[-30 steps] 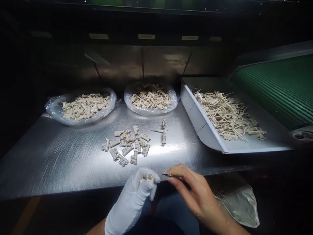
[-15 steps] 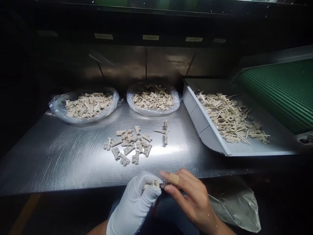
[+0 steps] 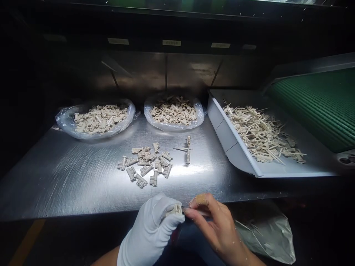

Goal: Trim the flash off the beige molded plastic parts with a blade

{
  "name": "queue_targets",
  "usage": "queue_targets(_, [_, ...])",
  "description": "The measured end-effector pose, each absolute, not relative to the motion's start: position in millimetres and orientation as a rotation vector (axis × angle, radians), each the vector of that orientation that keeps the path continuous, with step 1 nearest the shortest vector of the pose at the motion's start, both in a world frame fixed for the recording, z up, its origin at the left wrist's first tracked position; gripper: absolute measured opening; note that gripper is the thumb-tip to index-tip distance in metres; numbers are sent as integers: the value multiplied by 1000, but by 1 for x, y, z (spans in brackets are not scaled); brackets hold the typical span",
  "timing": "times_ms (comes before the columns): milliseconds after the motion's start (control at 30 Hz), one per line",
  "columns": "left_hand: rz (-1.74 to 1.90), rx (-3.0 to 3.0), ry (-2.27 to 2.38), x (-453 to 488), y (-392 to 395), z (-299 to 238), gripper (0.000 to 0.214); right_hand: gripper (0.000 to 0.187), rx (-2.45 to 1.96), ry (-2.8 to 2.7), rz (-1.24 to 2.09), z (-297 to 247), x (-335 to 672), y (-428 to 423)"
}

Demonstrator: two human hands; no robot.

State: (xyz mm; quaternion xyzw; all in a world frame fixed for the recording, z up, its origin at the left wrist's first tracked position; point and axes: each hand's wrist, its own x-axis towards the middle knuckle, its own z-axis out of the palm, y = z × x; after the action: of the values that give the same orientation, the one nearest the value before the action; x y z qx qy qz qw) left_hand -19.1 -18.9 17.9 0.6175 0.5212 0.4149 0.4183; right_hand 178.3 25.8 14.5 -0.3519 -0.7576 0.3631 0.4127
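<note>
My left hand (image 3: 155, 223), in a white glove, is closed around a small beige plastic part (image 3: 174, 210) at the near edge of the steel table (image 3: 69, 181). My bare right hand (image 3: 213, 221) is pinched on a thin blade (image 3: 190, 210) whose tip touches that part. A tan bandage wraps one right finger. Several loose beige parts (image 3: 145, 164) lie on the table just beyond my hands. A single part on a sprue (image 3: 188, 149) lies to their right.
Two plastic-lined bowls (image 3: 95, 118) (image 3: 174, 111) of beige parts stand at the back. A grey tray (image 3: 235, 151) of parts with sprues slopes at the right, beside a green conveyor belt (image 3: 318, 103). A plastic bag (image 3: 266, 232) hangs below the table edge.
My right hand moved left and brought the blade up against the part held in my left hand. Both hands shifted slightly down toward me.
</note>
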Motion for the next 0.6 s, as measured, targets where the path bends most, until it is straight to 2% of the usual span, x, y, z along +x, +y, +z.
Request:
queue_targets(133, [1041, 1509, 1295, -19, -20, 15, 28, 20, -926, -1898, 1137, 20, 181, 30])
queue_targets(333, [1027, 1304, 1267, -16, -21, 14, 35, 18, -925, -1903, 1180, 22, 187, 37])
queue_targets(467, [1002, 1326, 1243, -16, -21, 14, 34, 17, -877, -1910, 1348, 21, 193, 43])
queue_targets(600, [987, 1362, 1235, -16, -21, 15, 37, 16, -866, -1957, 1381, 25, 196, 48])
